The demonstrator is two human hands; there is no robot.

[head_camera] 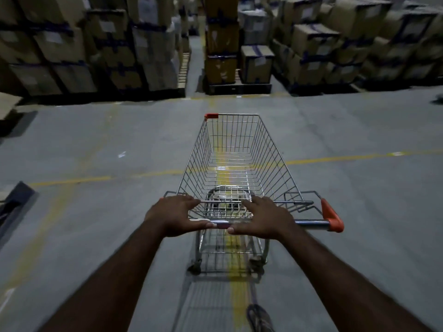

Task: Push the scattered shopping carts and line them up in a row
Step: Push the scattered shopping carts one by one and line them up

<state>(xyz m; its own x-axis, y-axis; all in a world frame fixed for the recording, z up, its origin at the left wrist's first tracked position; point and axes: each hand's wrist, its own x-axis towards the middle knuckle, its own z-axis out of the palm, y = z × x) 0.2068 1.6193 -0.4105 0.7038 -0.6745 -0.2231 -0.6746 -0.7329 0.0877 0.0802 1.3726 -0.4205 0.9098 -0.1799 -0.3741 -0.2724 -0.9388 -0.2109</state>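
Observation:
One wire shopping cart (236,149) with orange corner caps stands right in front of me on the grey warehouse floor, its basket empty. My left hand (176,215) lies on the left part of the handle bar (311,223), fingers curled over it. My right hand (262,218) rests on the bar just right of the middle, fingers reaching over toward the basket. Both arms are stretched out. No other cart is in view.
Stacks of cardboard boxes on pallets (96,49) line the far side, with a narrow aisle (195,63) between them and another stack (221,44) at its mouth. Yellow floor lines (335,159) cross under the cart. A dark object (16,200) lies at the left edge. My foot (260,318) shows below.

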